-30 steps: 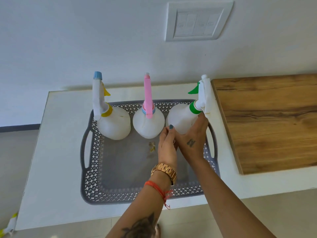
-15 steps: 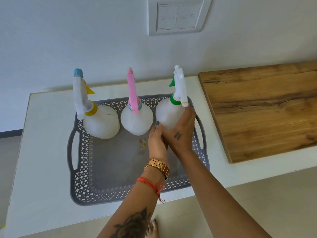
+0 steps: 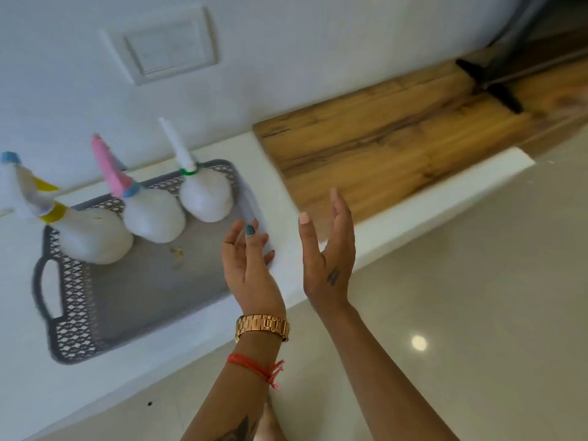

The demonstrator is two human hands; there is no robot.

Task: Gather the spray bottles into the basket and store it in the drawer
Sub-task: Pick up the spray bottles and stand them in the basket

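Your left hand (image 3: 246, 268) is raised over the near right corner of the basket (image 3: 76, 308), fingers loosely spread and holding nothing. Your right hand (image 3: 331, 256) is lifted just to its right, over the desk (image 3: 283, 173) edge, fingers straight and together, palm turned toward the other hand, also holding nothing. The two hands are apart and touch neither the basket nor any bottle.

The grey basket sits on the white desk with three spray bottles standing along its far side. The yellow bottle (image 3: 94, 237) is at the left, the pink bottle (image 3: 154, 218) in the middle, and the green bottle (image 3: 205, 195) at the right, nearest your hands. All three stand upright with their heads toward the wall; the view is tilted and blurred, so whether they touch each other is hard to tell. A small scrap (image 3: 176, 253) lies on the basket floor, near the pink bottle.

You wear a gold watch (image 3: 262, 326) and a red thread (image 3: 254, 367) on your left wrist. A wooden board (image 3: 381, 148) lies on the desk to the right, and a switch plate (image 3: 171, 47) is on the wall above.
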